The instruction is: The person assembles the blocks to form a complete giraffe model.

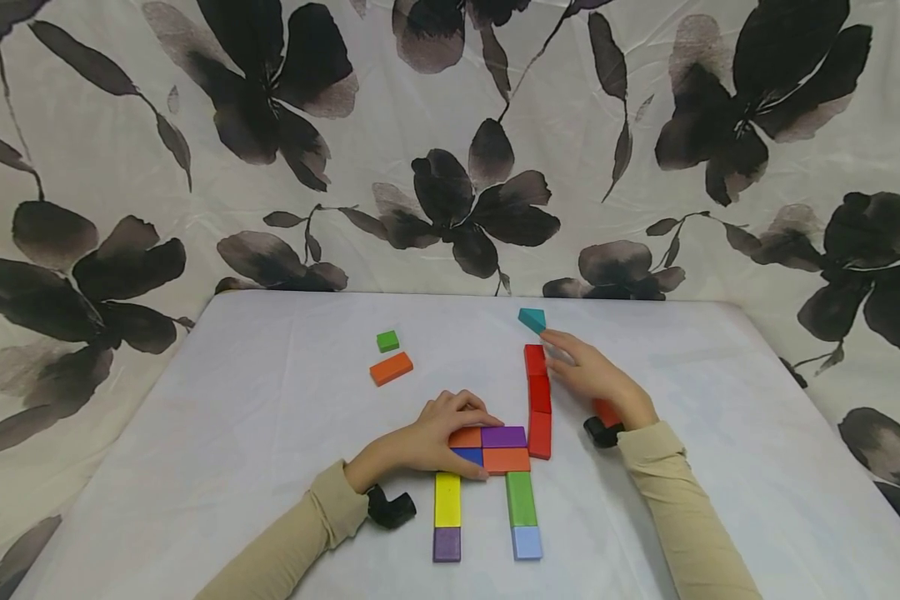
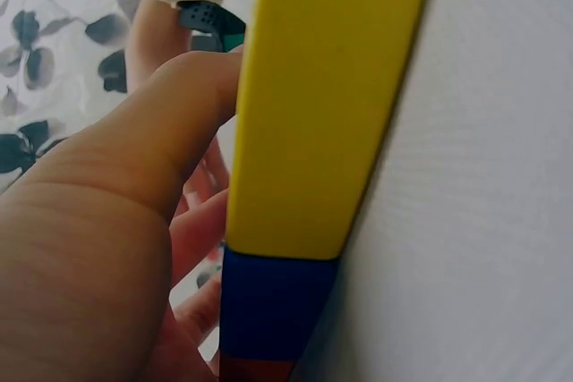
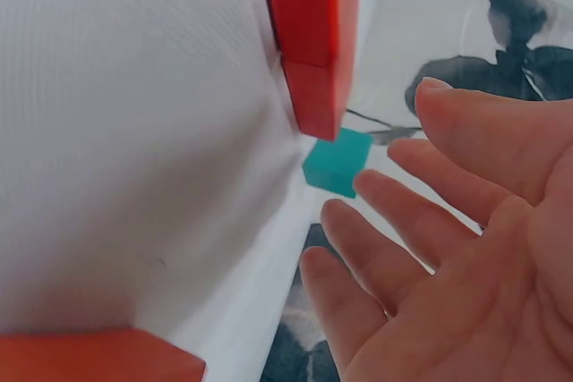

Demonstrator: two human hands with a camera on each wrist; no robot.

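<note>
In the head view my left hand [image 1: 438, 433] rests at the left end of a small cluster of blocks. Its thumb lies along the near edge and its forefinger along the far edge, beside an orange block [image 1: 466, 437], a blue block [image 1: 468, 455] and a purple block [image 1: 503, 437]. Another orange block [image 1: 506, 460] lies in the same cluster. My right hand [image 1: 596, 375] reaches past a column of red blocks [image 1: 540, 393], a fingertip at a teal triangular block [image 1: 532, 319] beyond the column's far end. In the right wrist view its fingers [image 3: 385, 239] are extended and spread.
Below the cluster run a yellow block [image 1: 447, 500] above a purple one, and a green block [image 1: 521, 498] above a light blue one. A small green block [image 1: 387, 341] and an orange block [image 1: 392, 368] lie far left. A red-orange block [image 1: 607, 412] is partly under my right wrist.
</note>
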